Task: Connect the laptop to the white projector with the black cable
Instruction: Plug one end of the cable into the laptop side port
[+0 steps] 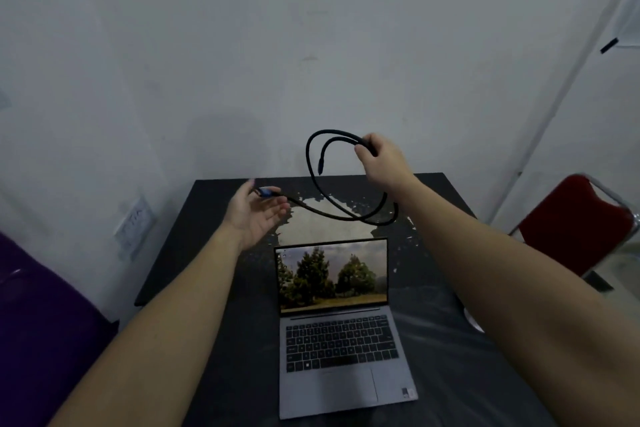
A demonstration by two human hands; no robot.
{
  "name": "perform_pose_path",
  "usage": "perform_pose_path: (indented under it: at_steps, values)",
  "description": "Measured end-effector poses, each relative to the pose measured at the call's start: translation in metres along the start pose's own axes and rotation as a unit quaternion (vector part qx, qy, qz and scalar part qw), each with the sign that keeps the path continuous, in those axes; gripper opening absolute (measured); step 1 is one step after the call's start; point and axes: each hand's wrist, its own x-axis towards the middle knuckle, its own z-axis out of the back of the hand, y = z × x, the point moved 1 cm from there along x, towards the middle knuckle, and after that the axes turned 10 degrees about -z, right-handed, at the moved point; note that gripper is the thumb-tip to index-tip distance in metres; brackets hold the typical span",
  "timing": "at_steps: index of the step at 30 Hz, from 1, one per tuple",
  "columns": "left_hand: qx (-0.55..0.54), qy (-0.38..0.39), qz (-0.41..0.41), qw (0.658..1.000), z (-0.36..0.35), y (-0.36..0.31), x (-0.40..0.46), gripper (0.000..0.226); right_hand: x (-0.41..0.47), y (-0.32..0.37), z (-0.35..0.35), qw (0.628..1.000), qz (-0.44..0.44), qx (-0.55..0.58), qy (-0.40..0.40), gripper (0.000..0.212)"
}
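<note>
the black cable is held up in loops above the dark worktop, behind the open laptop. the right hand is closed around its coils. the left hand lies palm up, fingers spread; the blue-tipped plug seems to rest on them.

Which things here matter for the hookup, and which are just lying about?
For the job: black cable, held in right hand, plug end at left hand; open laptop. Projector not in view.
Lying about: red chair, purple seat, wall socket.
</note>
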Motion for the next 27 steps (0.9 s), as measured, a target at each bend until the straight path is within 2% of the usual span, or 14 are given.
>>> perform_pose_path:
  at_steps: [4,8,13,18,21,24,27]
  values:
    - [0.073,-0.031,0.01,0.997,0.026,0.003,0.035,0.01,0.039,-0.006,-0.04,0.996,0.053,-0.074,0.027,0.011]
    - [0.187,-0.073,0.036,0.979,0.058,0.02,0.077,0.024,0.078,-0.035,-0.084,0.984,0.078,-0.146,0.063,0.007]
    - [0.284,-0.145,0.079,0.944,0.115,0.066,0.116,0.042,0.109,-0.11,-0.143,0.973,0.051,-0.198,0.107,0.007]
    - [0.296,-0.193,0.106,0.929,0.149,0.102,0.128,0.043,0.113,-0.165,-0.179,0.961,0.048,-0.229,0.149,0.008]
    - [0.304,-0.206,0.112,0.923,0.164,0.119,0.126,0.044,0.11,-0.191,-0.193,0.922,0.055,-0.336,0.186,0.014]
    - [0.286,-0.228,0.101,0.925,0.177,0.13,0.118,0.043,0.105,-0.206,-0.199,0.878,-0.004,-0.419,0.232,0.019]
    - [0.262,-0.251,0.095,0.927,0.186,0.132,0.107,0.04,0.105,-0.204,-0.201,0.863,-0.082,-0.382,0.319,0.04]
